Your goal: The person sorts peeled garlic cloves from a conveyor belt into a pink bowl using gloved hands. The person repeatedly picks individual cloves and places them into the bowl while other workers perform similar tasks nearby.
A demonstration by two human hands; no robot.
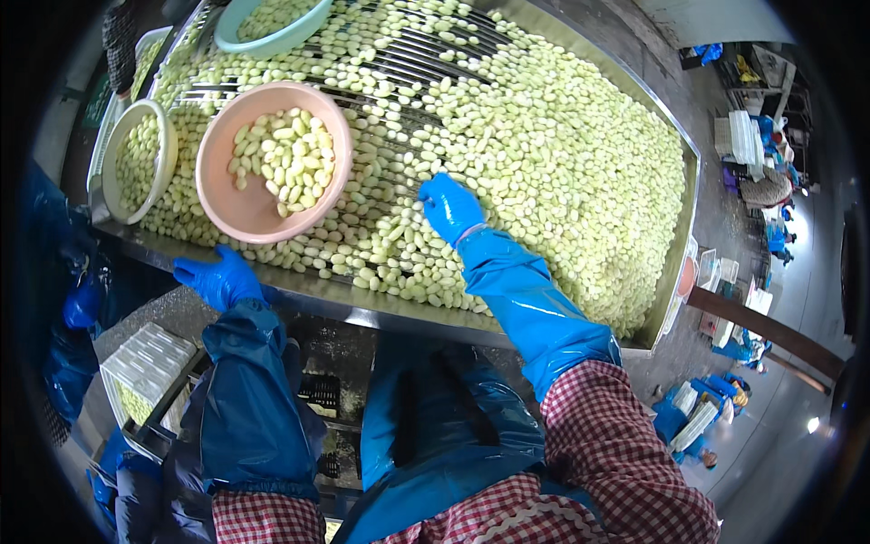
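Note:
A metal sorting table (362, 315) with a slatted top bears a great many pale green, smooth oval pieces (562, 172); they look like fruit or beans, and the exact kind I cannot tell. My right hand (450, 208), in a blue glove, is over the middle of the table among the pieces. Its fingers are curled in, and what they hold, if anything, is hidden. My left hand (222, 279), gloved in blue too, rests at the table's near rim with its fingers apart and nothing in them. Just beyond it stands a pink bowl (213, 172), partly filled with the pieces.
A cream bowl (167, 172) and a light-blue basin (299, 38) hold more pieces. A person's sleeve (118, 41) shows at the far left, and another person in blue (68, 299) stands at the left. White crates (149, 363) are stacked below the table's left end.

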